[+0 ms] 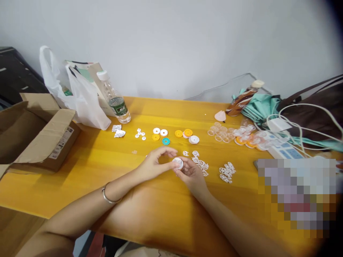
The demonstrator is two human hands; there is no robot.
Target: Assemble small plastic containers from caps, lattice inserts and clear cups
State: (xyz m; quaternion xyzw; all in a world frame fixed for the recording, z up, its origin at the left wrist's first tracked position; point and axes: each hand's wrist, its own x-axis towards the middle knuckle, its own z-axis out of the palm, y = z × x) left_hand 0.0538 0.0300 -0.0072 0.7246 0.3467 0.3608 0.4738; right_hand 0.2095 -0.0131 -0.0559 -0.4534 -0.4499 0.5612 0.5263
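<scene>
Over at the table's (150,217) left end sits an open box (63,151), and a bag (89,109) and a bottle (120,111) stand toward the far left corner, parked there, I'd guess, to leave the middle free. Some foil (119,133) lies just in front of the bottle, then a cluster of small white caps (139,134), with tiny clear rings (134,152) nearer the front edge. The coloured rounds (166,141) come next, grouped in easy reach, probably so that like stays with like. The left hand (153,164), a bracelet (106,194) on its wrist, puts its thumb on a white disc (177,162), its index finger standing open above; I can't tell where its other fingertips are. The disc is held clear of the table's middle, between both hands; the right hand (193,175) has its thumb and fingers closed round it, seemingly to steady it for the left thumb. Just past those knuckles lie white cutouts (227,172) in two loose groups. Farther right, clear cups (221,132) spread toward the far edge, and a brown drink (241,101) leans by a green umbrella (261,107), apparently propped by it. Cables (301,139) tangle near the right edge.
</scene>
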